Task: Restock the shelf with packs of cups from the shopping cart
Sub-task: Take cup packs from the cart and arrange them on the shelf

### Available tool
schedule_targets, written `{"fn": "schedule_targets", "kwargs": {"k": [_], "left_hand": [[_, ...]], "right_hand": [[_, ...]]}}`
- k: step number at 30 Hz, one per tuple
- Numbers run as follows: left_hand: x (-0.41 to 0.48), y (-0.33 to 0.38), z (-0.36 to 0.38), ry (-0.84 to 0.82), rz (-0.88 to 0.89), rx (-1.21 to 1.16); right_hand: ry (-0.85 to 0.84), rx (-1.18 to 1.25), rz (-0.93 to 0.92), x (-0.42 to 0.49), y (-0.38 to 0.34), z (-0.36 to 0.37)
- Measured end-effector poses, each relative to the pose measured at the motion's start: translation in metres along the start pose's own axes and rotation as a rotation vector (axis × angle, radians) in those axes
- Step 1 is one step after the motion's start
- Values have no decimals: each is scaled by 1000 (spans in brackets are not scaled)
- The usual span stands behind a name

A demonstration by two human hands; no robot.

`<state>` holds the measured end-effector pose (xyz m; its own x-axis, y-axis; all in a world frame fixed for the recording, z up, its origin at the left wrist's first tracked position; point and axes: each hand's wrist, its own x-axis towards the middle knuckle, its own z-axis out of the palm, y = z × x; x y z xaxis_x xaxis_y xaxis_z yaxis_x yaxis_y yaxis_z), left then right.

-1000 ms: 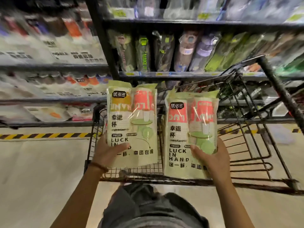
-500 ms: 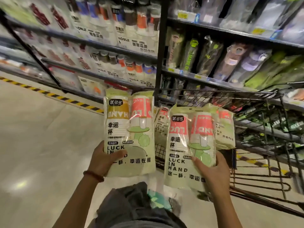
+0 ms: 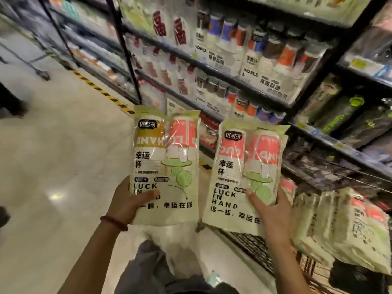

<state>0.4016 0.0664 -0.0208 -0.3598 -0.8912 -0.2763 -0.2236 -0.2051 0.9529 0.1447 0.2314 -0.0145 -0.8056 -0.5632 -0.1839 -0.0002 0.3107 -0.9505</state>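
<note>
Far and right of my hands stands the shelf [image 3: 231, 78]. Left hand [image 3: 127, 200] clasps the left pack [image 3: 167, 166], right hand [image 3: 273, 211] the right pack [image 3: 244, 177], both upright, held by their lower ends. I judge the right nearer.

Dim aisle, motion-blurred shelves [image 3: 244, 66], floor [image 3: 53, 196] glare, wide-angle edge warp

Pale polished floor [image 3: 53, 155] with a bright glare patch [image 3: 55, 196]; yellow-and-black hazard tape [image 3: 99, 90] runs along its far edge. Wrapped stacks marked NOBLE [image 3: 273, 66], banded blue, orange and brown, stand in rows. To their right, dark flasks [image 3: 343, 115] with green labels, blurred. Grey trousers [image 3: 152, 266] at bottom centre. Dark, unidentifiable shape [image 3: 10, 98] at far left.
</note>
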Motion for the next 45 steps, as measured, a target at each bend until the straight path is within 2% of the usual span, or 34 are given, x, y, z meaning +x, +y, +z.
{"fn": "schedule_targets", "kwargs": {"k": [8,14,23,33,45], "left_hand": [[109,34,-170,128,25,-54],[202,63,-246,151,54,-69],[406,132,-295,106,156,-109],[641,264,-325,26,314,-159],[882,392,-353,-296,462,-235]], "right_hand": [[-65,68,-65,37,-70,209],[-89,113,-102,82,-123,317],[-39,139,-167,222,-202,448],[34,183,-284,393,-336,553],[304,111,-333,508,-447,665]]}}
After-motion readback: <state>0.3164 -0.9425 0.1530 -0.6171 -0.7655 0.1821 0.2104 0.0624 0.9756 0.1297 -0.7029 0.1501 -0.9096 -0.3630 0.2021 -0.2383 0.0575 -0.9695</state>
